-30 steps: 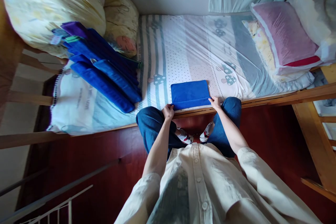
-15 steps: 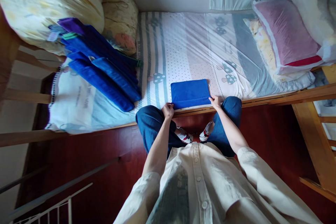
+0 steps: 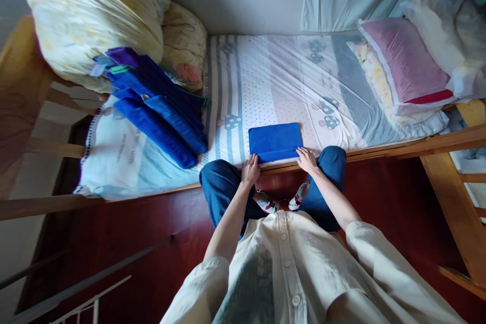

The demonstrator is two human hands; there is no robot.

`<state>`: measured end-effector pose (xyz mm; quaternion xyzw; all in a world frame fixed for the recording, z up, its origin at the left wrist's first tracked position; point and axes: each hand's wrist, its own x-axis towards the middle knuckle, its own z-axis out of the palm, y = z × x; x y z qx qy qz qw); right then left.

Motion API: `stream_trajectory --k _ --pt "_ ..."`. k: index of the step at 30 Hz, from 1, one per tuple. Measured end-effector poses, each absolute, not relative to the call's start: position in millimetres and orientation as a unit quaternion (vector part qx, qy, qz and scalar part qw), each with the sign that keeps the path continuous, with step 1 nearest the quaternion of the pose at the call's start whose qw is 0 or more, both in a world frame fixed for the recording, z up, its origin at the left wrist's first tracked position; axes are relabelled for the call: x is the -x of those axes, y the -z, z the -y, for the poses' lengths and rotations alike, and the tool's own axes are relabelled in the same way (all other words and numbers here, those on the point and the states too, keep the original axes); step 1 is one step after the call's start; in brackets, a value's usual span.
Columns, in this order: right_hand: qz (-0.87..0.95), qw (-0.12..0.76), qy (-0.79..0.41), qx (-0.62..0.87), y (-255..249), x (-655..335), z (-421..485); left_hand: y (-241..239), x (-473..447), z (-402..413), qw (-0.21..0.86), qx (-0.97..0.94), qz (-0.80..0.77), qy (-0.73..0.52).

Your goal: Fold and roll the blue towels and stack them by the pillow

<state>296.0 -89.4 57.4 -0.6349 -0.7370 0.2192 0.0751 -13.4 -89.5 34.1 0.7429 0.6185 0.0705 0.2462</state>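
Note:
A folded blue towel lies at the near edge of the bed's patterned sheet. My left hand rests at its near left corner, fingers lying against the towel's edge. At the near right corner sits my right hand, fingers extended onto the towel. Both hands touch the towel without clearly gripping it. To the left, a stack of folded blue towels leans on the bed, with a purple one on top.
A yellow bundled quilt and a small pillow sit at the bed's left. Pink and white pillows lie at the right. The wooden bed rail runs along the front, a ladder frame at right, red floor below.
Both hands slid inward along the towel's near edge, fingers flattening against it. The camera view shifted slightly; the towel stays where it was.

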Motion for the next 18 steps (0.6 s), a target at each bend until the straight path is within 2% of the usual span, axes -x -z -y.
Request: stream_trajectory --k 7,18 --pt "0.738 0.024 -0.211 0.64 -50.2 -295.4 75.2 -27.3 15.2 78.4 0.225 -0.754 -0.617 -0.012" --pt "0.747 -0.019 -0.206 0.632 -50.9 -296.8 49.9 -37.8 22.2 69.3 0.24 -0.753 -0.612 -0.035"
